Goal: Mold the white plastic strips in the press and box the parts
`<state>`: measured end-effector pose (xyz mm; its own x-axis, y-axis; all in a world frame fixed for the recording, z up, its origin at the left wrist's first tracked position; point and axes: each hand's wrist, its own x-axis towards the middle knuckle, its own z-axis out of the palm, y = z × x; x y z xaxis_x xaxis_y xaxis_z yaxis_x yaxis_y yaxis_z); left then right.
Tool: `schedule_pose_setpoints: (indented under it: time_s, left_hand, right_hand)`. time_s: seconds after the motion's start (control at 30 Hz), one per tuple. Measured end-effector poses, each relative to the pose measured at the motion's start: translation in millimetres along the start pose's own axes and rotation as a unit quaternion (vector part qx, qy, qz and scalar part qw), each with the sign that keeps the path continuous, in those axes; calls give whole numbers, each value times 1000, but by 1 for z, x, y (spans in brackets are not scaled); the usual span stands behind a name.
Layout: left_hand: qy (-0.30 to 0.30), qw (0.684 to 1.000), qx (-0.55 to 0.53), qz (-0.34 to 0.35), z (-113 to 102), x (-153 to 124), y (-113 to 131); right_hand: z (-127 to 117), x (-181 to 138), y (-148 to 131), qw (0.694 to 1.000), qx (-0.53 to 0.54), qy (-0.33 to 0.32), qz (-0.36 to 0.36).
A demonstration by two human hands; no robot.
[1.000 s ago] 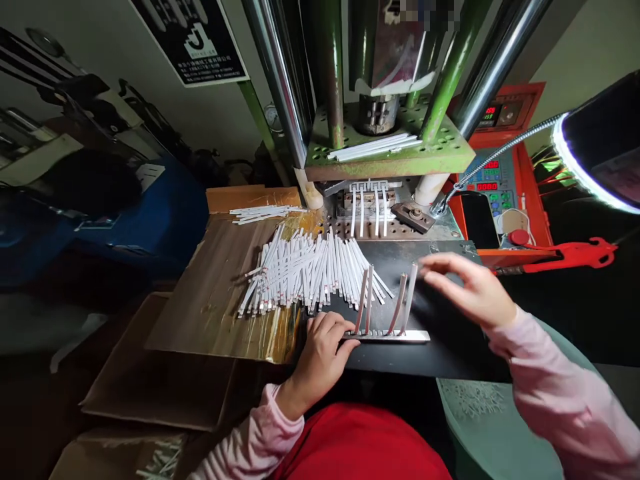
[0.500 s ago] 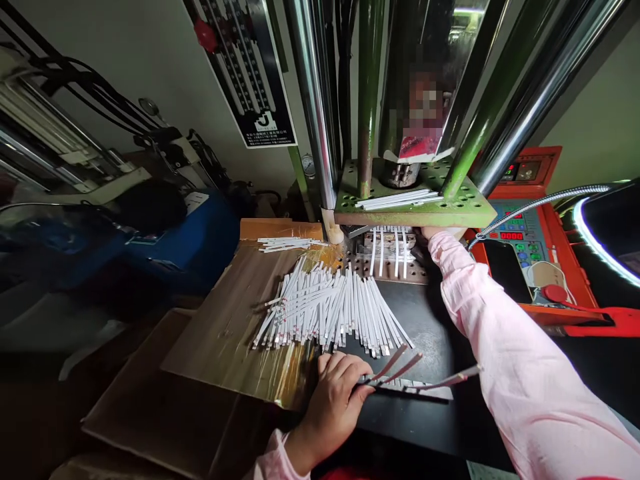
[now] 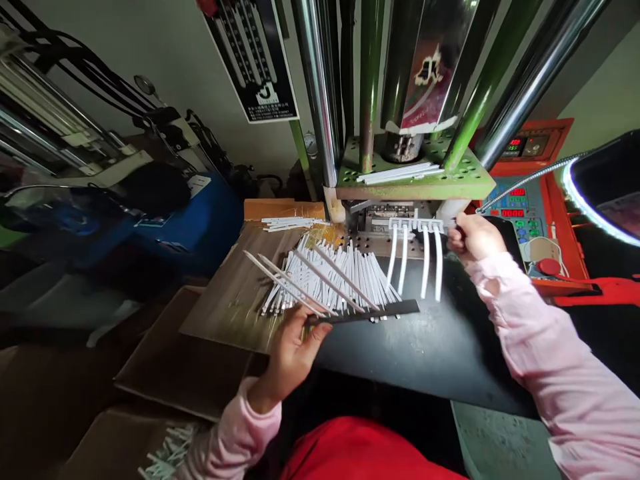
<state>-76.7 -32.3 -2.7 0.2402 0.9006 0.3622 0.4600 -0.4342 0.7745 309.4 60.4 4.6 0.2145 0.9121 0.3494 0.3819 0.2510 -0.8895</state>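
My left hand (image 3: 293,347) grips one end of a flat metal bar (image 3: 370,311) that carries several white sticks (image 3: 300,277) pointing up and to the left; the bar is lifted off the black work surface (image 3: 425,347). My right hand (image 3: 473,238) is closed on the end of a second holder bar (image 3: 415,225) with several white sticks (image 3: 415,260) hanging down from it, just in front of the press bed (image 3: 385,220). A fanned pile of loose white sticks (image 3: 345,277) lies between the two hands.
A green press plate (image 3: 415,183) with steel columns (image 3: 320,93) stands above the bed, white sticks on top. A red control panel (image 3: 525,207) and a lamp (image 3: 600,187) are at right. Cardboard sheets (image 3: 225,307) and a blue machine (image 3: 200,213) are at left.
My left hand lifted its bar of sticks off the black surface and tilted it leftward. My right hand drew back from under the press, bringing out the second bar with white sticks.
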Motion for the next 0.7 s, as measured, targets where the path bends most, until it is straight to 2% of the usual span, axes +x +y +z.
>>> schedule_pose_setpoints:
  time_s: [0.07, 0.13, 0.2, 0.27, 0.37, 0.43, 0.53, 0.6, 0.7]
  left_hand:
    - [5, 1000, -3, -4, -13, 11, 4]
    - [9, 1000, -4, 5, -21, 21, 8]
    - [10, 1000, -2, 20, -24, 29, 11]
    - [2, 1000, 1, 30, -23, 34, 12]
    - [-24, 999, 3, 34, -16, 37, 10]
    - [-39, 998, 8, 41, -10, 38, 9]
    - [-54, 996, 23, 62, 4, 38, 12]
    - [-63, 995, 29, 76, 16, 39, 16]
    - [-73, 992, 18, 103, 38, 50, 21]
  right_hand:
    - [-11, -41, -7, 993, 82, -14, 86]
    - [-12, -82, -15, 966, 182, 1, 185]
    - [-5, -120, -22, 936, 241, 25, 255]
    - [5, -153, -24, 931, 224, 30, 285]
    - [13, -186, -20, 947, 121, 1, 298]
    - [11, -198, -16, 963, -18, -27, 269]
    - [1, -195, -16, 953, -213, -48, 211]
    - [-4, -181, -22, 962, -182, -66, 195]
    - [-6, -147, -36, 977, 25, -129, 170]
